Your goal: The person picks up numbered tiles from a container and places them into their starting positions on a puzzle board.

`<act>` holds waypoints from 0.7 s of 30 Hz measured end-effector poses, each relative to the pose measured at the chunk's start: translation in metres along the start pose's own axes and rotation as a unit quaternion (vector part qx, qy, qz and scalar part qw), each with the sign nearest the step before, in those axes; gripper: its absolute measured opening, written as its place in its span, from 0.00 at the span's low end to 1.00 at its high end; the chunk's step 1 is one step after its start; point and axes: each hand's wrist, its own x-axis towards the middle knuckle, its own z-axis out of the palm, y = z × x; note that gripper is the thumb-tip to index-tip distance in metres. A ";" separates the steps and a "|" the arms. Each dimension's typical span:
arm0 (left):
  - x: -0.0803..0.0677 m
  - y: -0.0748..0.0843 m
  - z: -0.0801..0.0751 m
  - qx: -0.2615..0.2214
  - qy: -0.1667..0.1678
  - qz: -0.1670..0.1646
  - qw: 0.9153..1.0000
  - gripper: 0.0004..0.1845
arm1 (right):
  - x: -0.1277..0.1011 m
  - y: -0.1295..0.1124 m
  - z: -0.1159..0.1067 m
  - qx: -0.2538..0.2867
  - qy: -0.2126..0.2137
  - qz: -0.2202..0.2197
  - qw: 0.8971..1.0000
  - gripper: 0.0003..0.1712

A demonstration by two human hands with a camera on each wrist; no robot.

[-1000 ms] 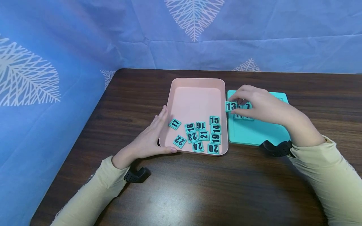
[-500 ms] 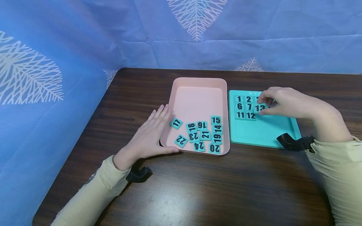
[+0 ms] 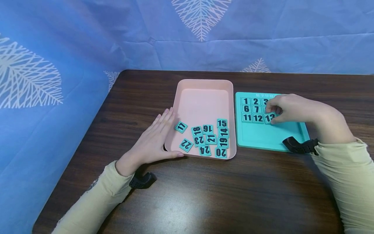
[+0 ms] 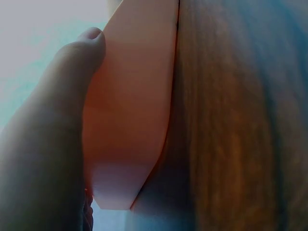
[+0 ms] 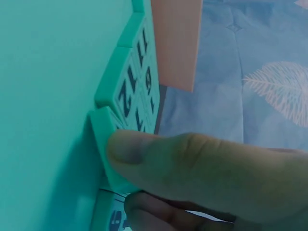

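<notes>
Head view shows the right hand (image 3: 292, 109) over the teal board (image 3: 268, 138), with its fingertips pinching the tile marked 13 (image 3: 269, 117). That tile sits in the board's third row, just right of the 12 tile (image 3: 258, 118) and touching or nearly touching it; the 11 is left of that again. Whether the 13 lies quite flat yet I cannot tell from above. The right wrist view suggests not: the thumb (image 5: 192, 163) presses across the tile's (image 5: 108, 144) edge, a second finger curls beneath, and the tile seems tipped slightly against its neighbours. So the grip is a closed pinch on the 13, not a flat press.

The relation that counts is this: the tile is at the fingertips, on the side of the hand toward the pink tray (image 3: 204, 94), and the open slot it belongs in lies directly under it, beside the 12. The board's rows run left to right across the table (image 3: 204, 195), and the bare part of the board lies nearer the person than the 13.

The left hand (image 3: 155, 141) is well apart from the board, on the far side of the tray from it. It lies flat with straight fingers against the tray's outer wall, holding nothing; the left wrist view shows a fingertip resting on that wall. Loose tiles (image 3: 204, 138) numbered 14 to 24 lie in the tray's near end.
</notes>
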 end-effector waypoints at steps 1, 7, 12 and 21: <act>0.000 0.000 0.000 -0.001 0.000 0.000 1.000 0.64 | 0.000 0.000 0.001 -0.001 0.000 -0.001 1.000 0.15; 0.000 -0.001 0.000 -0.008 -0.003 0.000 1.000 0.64 | 0.003 -0.001 0.004 -0.008 0.001 -0.003 1.000 0.13; 0.000 -0.001 0.001 -0.009 -0.004 -0.002 1.000 0.64 | 0.004 0.000 0.005 -0.010 0.002 -0.004 1.000 0.13; 0.000 -0.001 0.002 -0.007 -0.002 -0.001 1.000 0.64 | 0.007 -0.002 0.006 -0.002 0.001 0.000 1.000 0.16</act>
